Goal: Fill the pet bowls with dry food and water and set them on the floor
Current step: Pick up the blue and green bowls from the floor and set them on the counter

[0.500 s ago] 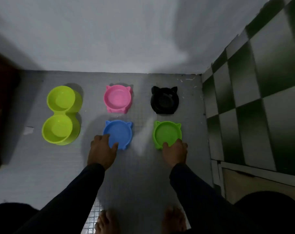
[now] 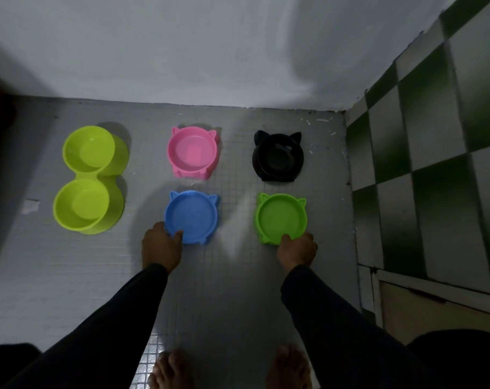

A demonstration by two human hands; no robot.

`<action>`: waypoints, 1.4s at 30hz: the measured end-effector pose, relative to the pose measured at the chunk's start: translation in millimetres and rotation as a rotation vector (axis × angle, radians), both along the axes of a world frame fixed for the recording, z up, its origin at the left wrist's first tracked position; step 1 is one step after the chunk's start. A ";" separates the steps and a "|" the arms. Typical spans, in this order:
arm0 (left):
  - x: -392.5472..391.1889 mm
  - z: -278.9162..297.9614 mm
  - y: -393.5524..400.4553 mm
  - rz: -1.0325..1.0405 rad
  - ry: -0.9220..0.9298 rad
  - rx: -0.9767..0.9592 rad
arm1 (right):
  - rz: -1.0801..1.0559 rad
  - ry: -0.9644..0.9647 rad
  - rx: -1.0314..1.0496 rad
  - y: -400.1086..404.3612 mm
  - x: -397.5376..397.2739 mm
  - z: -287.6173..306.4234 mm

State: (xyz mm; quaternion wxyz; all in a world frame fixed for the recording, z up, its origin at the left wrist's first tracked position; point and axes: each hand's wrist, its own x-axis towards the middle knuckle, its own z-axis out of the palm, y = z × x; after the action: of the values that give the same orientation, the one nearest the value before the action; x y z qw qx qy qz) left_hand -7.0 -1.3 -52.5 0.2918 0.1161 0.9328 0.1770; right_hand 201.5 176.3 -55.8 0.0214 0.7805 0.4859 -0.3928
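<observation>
The left hand (image 2: 161, 248) grips the near rim of the blue bowl (image 2: 192, 216) on the floor (image 2: 232, 290); the right hand (image 2: 297, 249) grips the green bowl (image 2: 280, 217). Beyond them sit pink bowl (image 2: 193, 153) and black bowl (image 2: 279, 157), seemingly empty in the dim light; the double bowl (image 2: 89, 179) lies left of the left hand.

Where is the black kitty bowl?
The black bowl sits on the floor by the back wall, right of the pink bowl, behind the green bowl.

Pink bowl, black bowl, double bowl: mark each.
pink bowl (image 2: 192, 153), head view, inner floor.
black bowl (image 2: 278, 158), head view, centre of basin.
double bowl (image 2: 82, 206), head view, near basin.
</observation>
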 end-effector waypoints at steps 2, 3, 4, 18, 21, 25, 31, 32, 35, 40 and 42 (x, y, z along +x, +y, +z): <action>0.1 -3.8 0.0 0.041 -0.014 -0.001 | -0.014 0.000 -0.005 2.1 3.4 -7.3; 0.1 -6.6 -0.4 0.086 -0.034 0.001 | -0.021 0.002 0.001 2.6 4.7 -11.1; 0.3 -8.7 -0.6 0.138 -0.051 0.009 | -0.036 0.005 0.007 2.6 5.4 -13.8; -13.0 -19.6 4.0 0.180 -0.047 -0.069 | -0.261 0.056 0.051 11.1 27.4 -117.7; -12.0 -13.9 7.3 0.215 -0.024 -0.067 | -0.280 0.081 0.051 7.7 15.7 -80.9; -3.5 -5.2 12.5 0.354 -0.060 0.017 | -0.366 0.142 0.085 2.5 2.1 -37.3; 13.1 -0.2 13.8 0.687 -0.327 0.390 | -0.458 0.384 0.128 -12.9 -10.4 -5.2; 16.1 4.4 15.6 0.690 -0.356 0.435 | -0.489 0.451 0.112 -14.7 -13.1 1.1; 25.8 13.3 18.5 0.699 -0.418 0.546 | -0.537 0.578 0.054 -20.0 -16.4 6.0; 42.6 27.8 22.1 0.781 -0.488 0.667 | -0.499 0.647 -0.007 -30.4 -18.1 18.3; 46.9 36.4 23.4 0.799 -0.516 0.698 | -0.495 0.679 -0.024 -32.2 -17.0 27.5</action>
State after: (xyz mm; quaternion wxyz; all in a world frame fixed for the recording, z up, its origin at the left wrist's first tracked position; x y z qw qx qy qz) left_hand 39.9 22.1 -16.1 0.3646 -0.2019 0.6895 0.5924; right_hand 184.5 144.0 -28.3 -0.2259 0.6995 0.2583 -0.6268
